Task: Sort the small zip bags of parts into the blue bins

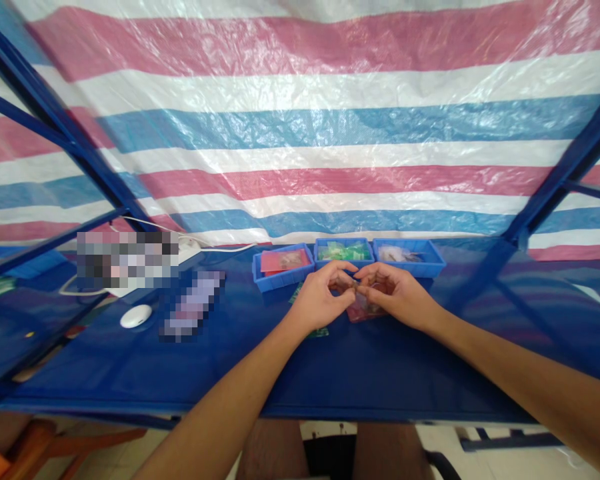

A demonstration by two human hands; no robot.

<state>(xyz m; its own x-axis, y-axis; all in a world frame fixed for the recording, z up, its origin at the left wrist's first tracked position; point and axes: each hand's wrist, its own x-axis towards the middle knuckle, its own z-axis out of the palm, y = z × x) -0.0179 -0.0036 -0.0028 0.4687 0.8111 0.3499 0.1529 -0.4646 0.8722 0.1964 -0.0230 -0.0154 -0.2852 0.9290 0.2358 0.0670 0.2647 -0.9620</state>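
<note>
My left hand [323, 297] and my right hand [396, 293] meet over the blue table, thumbs and fingertips pinched close together. Between them is a small clear plastic bag [363, 312] with a reddish part, which hangs low near the tabletop under my right hand. Both hands seem to grip its top edge. What is inside the bag cannot be made out. Partly hidden beneath my left hand, a green printed packet [319, 332] lies on the table.
Behind my hands stand three blue bins: one with red packets [254, 272], one with green packets [343, 241], one with clear bags [437, 268]. Leftward are a round white object [136, 316], a blurred-out flat item [194, 307] and white cables [230, 249]. Blue frame posts [563, 167] flank the table.
</note>
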